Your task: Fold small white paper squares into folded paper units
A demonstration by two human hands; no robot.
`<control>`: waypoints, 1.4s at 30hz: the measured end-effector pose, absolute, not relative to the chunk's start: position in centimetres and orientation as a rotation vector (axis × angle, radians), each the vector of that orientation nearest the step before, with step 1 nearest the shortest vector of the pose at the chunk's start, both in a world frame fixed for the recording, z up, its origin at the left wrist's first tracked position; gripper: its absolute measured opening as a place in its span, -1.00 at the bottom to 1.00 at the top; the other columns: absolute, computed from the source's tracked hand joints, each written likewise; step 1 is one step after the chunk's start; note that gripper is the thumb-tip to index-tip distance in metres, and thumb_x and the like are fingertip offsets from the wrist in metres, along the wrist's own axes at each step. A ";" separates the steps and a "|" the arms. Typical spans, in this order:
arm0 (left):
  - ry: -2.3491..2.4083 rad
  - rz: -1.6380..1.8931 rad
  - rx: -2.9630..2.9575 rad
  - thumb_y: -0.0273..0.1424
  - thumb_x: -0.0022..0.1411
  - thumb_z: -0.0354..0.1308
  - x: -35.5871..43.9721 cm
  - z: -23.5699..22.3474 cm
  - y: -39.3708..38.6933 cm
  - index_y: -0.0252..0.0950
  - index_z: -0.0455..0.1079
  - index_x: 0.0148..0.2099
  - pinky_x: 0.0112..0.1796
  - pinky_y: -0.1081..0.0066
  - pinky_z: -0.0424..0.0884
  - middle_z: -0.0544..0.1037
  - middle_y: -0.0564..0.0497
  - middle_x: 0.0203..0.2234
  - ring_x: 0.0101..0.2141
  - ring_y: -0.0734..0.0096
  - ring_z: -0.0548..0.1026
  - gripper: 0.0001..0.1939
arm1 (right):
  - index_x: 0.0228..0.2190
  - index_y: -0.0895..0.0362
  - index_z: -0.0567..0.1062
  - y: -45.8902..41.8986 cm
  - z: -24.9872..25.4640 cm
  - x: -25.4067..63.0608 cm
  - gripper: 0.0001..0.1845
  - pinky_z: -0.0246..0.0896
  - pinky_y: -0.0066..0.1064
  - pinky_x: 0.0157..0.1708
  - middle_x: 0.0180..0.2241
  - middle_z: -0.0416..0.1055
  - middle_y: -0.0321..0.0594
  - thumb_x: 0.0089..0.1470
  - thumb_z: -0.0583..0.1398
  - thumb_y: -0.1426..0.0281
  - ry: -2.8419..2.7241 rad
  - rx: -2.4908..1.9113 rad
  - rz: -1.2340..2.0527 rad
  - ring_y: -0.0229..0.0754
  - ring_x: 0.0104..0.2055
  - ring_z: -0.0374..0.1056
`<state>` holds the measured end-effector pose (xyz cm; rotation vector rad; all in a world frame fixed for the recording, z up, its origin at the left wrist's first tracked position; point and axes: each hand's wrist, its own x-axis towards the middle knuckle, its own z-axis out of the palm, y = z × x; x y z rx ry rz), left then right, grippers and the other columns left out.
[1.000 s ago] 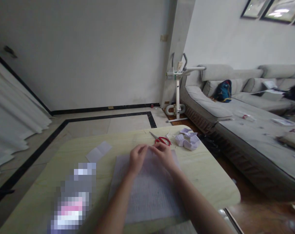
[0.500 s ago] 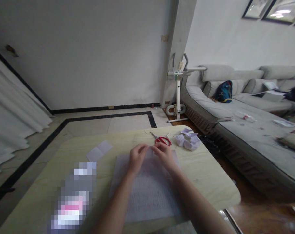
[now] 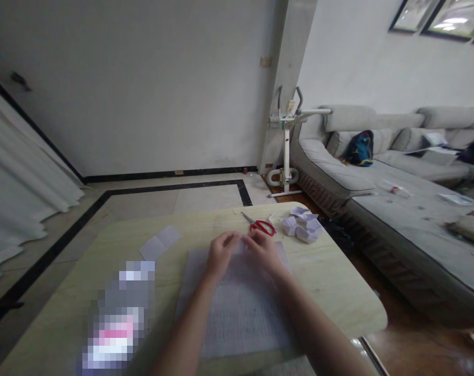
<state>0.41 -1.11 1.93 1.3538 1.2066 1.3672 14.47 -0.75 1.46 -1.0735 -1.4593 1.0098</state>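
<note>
Both left hand (image 3: pixel 220 255) and right hand (image 3: pixel 265 250) near together over sheet (image 3: pixel 244 318), lower centre; cannot tell grip; scissors (image 3: pixel 254 224) nearer right.

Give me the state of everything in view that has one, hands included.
Left hand: fingers bent inward; grip unclear.
Right hand: fingers bent inward; grip unclear.
Large sheet: spread out, partly hidden.
Scissors: lying down; blade gap too small to judge.
Creased paper: opened out, crease across it.
Paper pieces: folded, grouped together.
Pixelated item: state cannot be told.
Backpack: propped up.
Curtain: hanging in folds.
</note>
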 end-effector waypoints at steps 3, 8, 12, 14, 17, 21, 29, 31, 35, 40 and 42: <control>1.223 1.371 1.375 -0.27 0.08 0.16 0.4 1.9 -1.1 -0.36 0.51 -0.34 -0.29 0.43 0.38 0.59 -0.05 -0.42 -0.35 0.32 0.50 -0.76 | -0.57 0.14 0.30 -0.7 1.4 14.3 -0.71 0.03 -0.46 -0.53 -0.58 0.20 -0.34 0.02 0.19 0.23 -1.465 -1.095 0.995 -0.30 -0.53 0.14; 1.273 1.416 1.392 -0.29 0.08 0.16 0.3 2.0 -1.2 -0.36 0.51 -0.35 -0.29 0.43 0.38 0.59 -0.05 -0.43 -0.36 0.32 0.51 -0.77 | -0.54 0.15 0.33 -1.0 1.4 13.8 -0.72 0.05 -0.46 -0.52 -0.56 0.24 -0.31 0.03 0.16 0.21 -1.439 -1.159 0.959 -0.28 -0.51 0.16; 1.295 1.433 1.378 -0.30 0.08 0.17 0.1 2.0 -1.1 -0.36 0.52 -0.35 -0.28 0.43 0.38 0.59 -0.05 -0.41 -0.35 0.31 0.51 -0.78 | -0.54 0.16 0.35 -1.4 1.6 13.4 -0.73 0.04 -0.46 -0.52 -0.55 0.27 -0.29 0.06 0.13 0.23 -1.483 -1.181 0.957 -0.27 -0.49 0.19; 1.304 1.439 1.361 -0.30 0.07 0.17 0.0 2.0 -1.1 -0.37 0.52 -0.34 -0.28 0.42 0.38 0.60 -0.06 -0.41 -0.34 0.30 0.51 -0.78 | -0.53 0.16 0.36 -1.4 1.6 13.4 -0.73 0.04 -0.46 -0.52 -0.56 0.27 -0.30 0.07 0.13 0.24 -1.523 -1.183 0.951 -0.27 -0.49 0.19; 1.312 1.435 1.341 -0.29 0.07 0.18 0.0 2.0 -1.0 -0.37 0.52 -0.35 -0.28 0.41 0.38 0.60 -0.06 -0.41 -0.35 0.30 0.51 -0.77 | -0.54 0.16 0.34 -1.3 1.4 13.4 -0.74 0.03 -0.46 -0.52 -0.57 0.26 -0.31 0.07 0.12 0.25 -1.575 -1.199 0.897 -0.27 -0.50 0.18; 1.315 1.412 1.340 -0.29 0.06 0.18 0.1 2.0 -1.0 -0.37 0.52 -0.35 -0.28 0.41 0.38 0.60 -0.06 -0.41 -0.35 0.30 0.51 -0.77 | -0.56 0.13 0.27 -1.2 1.3 13.6 -0.75 0.02 -0.45 -0.51 -0.56 0.24 -0.32 0.09 0.09 0.29 -1.636 -1.234 0.818 -0.27 -0.50 0.16; 1.348 1.405 1.303 -0.30 0.03 0.19 -0.2 2.2 -1.0 -0.39 0.53 -0.36 -0.28 0.40 0.39 0.60 -0.08 -0.41 -0.35 0.28 0.51 -0.76 | -0.58 0.14 0.25 -1.4 1.3 13.3 -0.70 -0.04 -0.46 -0.52 -0.58 0.25 -0.32 0.15 0.03 0.31 -1.769 -1.272 0.824 -0.28 -0.50 0.15; 1.352 1.395 1.301 -0.29 0.04 0.18 -0.2 2.1 -0.9 -0.39 0.53 -0.35 -0.28 0.40 0.38 0.60 -0.08 -0.41 -0.34 0.29 0.51 -0.76 | -0.59 0.14 0.25 -1.3 1.2 13.4 -0.69 -0.06 -0.47 -0.53 -0.58 0.24 -0.33 0.15 0.02 0.31 -1.812 -1.286 0.812 -0.30 -0.52 0.14; 1.353 1.387 1.312 -0.28 0.05 0.18 -0.2 1.8 -0.8 -0.38 0.52 -0.35 -0.28 0.41 0.38 0.60 -0.06 -0.41 -0.34 0.29 0.51 -0.75 | -0.59 0.14 0.23 -1.2 0.9 13.5 -0.69 -0.08 -0.48 -0.54 -0.59 0.22 -0.34 0.14 0.04 0.31 -1.853 -1.311 0.778 -0.31 -0.54 0.12; 1.353 1.381 1.296 -0.29 0.04 0.18 -0.1 1.7 -0.8 -0.39 0.53 -0.35 -0.28 0.42 0.38 0.60 -0.07 -0.41 -0.34 0.29 0.51 -0.75 | -0.59 0.14 0.22 -1.2 0.7 13.6 -0.69 -0.10 -0.47 -0.55 -0.60 0.21 -0.35 0.14 0.03 0.30 -1.862 -1.320 0.757 -0.32 -0.55 0.11; 1.346 1.391 1.305 -0.29 0.04 0.18 -0.1 1.7 -0.8 -0.38 0.53 -0.35 -0.28 0.41 0.38 0.60 -0.08 -0.41 -0.34 0.28 0.51 -0.75 | -0.58 0.14 0.24 -1.3 0.9 13.6 -0.70 -0.09 -0.47 -0.55 -0.59 0.22 -0.34 0.15 0.02 0.29 -1.862 -1.316 0.763 -0.31 -0.54 0.12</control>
